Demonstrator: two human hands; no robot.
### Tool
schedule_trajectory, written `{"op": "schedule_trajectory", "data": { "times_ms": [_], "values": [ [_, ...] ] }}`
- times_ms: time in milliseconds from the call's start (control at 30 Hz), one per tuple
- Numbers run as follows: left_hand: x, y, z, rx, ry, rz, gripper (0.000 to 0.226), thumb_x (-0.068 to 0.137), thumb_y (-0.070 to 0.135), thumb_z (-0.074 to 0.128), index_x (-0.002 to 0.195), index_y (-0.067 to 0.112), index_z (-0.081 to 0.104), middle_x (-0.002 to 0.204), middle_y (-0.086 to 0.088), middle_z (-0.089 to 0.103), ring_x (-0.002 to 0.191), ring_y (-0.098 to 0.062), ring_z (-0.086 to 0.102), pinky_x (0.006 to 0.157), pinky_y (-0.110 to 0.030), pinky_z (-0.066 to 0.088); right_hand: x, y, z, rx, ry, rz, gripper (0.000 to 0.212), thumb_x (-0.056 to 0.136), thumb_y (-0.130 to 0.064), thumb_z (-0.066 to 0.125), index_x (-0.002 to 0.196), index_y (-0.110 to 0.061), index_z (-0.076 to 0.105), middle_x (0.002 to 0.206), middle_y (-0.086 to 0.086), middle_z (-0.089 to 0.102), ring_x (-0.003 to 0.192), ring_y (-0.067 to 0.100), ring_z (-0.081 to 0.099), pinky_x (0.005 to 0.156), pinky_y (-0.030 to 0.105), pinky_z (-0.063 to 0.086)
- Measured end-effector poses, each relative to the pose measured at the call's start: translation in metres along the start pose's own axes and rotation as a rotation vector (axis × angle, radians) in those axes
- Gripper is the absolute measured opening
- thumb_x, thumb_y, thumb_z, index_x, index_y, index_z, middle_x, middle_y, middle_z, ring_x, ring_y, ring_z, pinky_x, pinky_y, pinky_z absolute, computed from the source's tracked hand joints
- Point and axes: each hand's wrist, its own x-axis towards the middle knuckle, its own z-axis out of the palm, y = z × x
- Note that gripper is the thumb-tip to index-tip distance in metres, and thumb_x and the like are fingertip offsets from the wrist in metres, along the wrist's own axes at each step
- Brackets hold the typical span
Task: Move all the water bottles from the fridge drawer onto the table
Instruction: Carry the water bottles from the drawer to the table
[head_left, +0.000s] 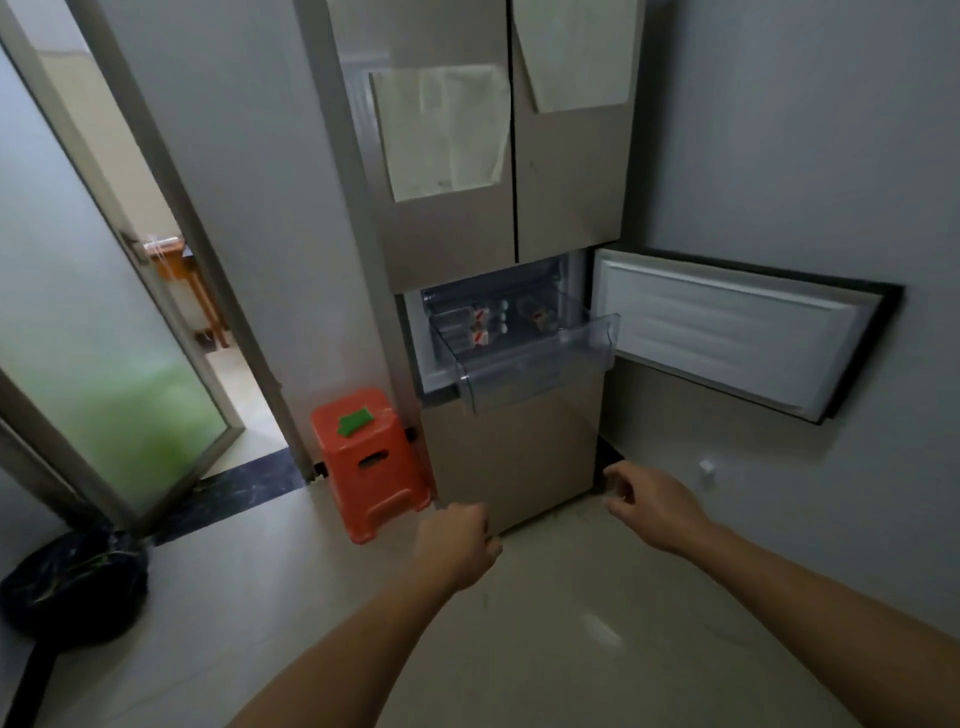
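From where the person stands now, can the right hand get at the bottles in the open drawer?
Probably yes. The fridge door is swung aside, the clear drawer is pulled out, and nothing stands between the empty right hand and the bottles. The hand hangs lower, so a step closer seems needed.

A pale tiled floor (291, 613) carries a tall beige fridge (514, 467) standing against the wall. Just beside the fridge's left side, an orange plastic stool (371, 467) stands on the tiles, with a small green object (355, 420) lying on its seat. At far left a round bin lined with a black bag (72, 584) sits on the floor near a frosted glass door (98, 364), whose threshold is marked by a dark stone strip (244, 483).
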Motion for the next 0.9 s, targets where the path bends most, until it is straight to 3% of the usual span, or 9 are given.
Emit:
{"op": "schedule_trajectory", "data": {
  "times_ms": [200,333,433,767,900],
  "values": [
    [0.136,0.009,-0.021,-0.035,0.019,-0.040,0.022,0.085,0.036,0.049,0.091,0.016,0.055,0.101,-0.008,0.065,0.092,-0.031,0.061,0.072,-0.035,0.046,0.136,0.038,-0.021,0.040,-0.013,-0.009,0.042,0.088,-0.038,0.062,0.127,-0.023,0.055,0.098,-0.003,0.062,0.085,0.014,0.056,0.067,0.027,0.040],
    [0.210,0.014,-0.036,-0.071,0.083,-0.069,0.023,0.087,0.037,0.049,0.094,0.016,0.057,0.104,-0.009,0.065,0.095,-0.032,0.061,0.075,-0.035,0.047,0.221,0.049,-0.050,0.027,0.006,-0.034,0.043,0.087,-0.038,0.064,0.126,-0.023,0.057,0.093,-0.004,0.062,0.083,0.015,0.059,0.075,0.034,0.052],
    [0.253,0.010,-0.035,-0.087,0.068,-0.077,0.024,0.088,0.038,0.049,0.096,0.017,0.058,0.104,-0.008,0.065,0.094,-0.030,0.062,0.077,-0.035,0.049,0.269,0.054,-0.057,0.019,0.001,-0.046,0.042,0.087,-0.037,0.064,0.126,-0.021,0.056,0.092,-0.006,0.061,0.082,0.013,0.059,0.074,0.031,0.050],
    [0.427,-0.025,-0.037,-0.115,0.234,-0.023,0.022,0.092,0.035,0.047,0.100,0.017,0.056,0.106,-0.004,0.058,0.089,-0.021,0.059,0.067,-0.032,0.045,0.435,0.069,-0.047,0.005,-0.060,-0.027,0.045,0.089,-0.034,0.061,0.131,-0.019,0.053,0.111,0.003,0.065,0.097,0.018,0.061,0.079,0.028,0.047],
    [0.482,-0.031,-0.028,-0.127,0.172,-0.026,0.025,0.093,0.036,0.047,0.105,0.016,0.057,0.109,-0.006,0.057,0.098,-0.023,0.057,0.076,-0.034,0.048,0.498,0.077,-0.054,0.003,-0.051,-0.017,0.043,0.089,-0.033,0.063,0.129,-0.019,0.055,0.101,0.000,0.065,0.091,0.017,0.060,0.075,0.028,0.046]
  ]
}}
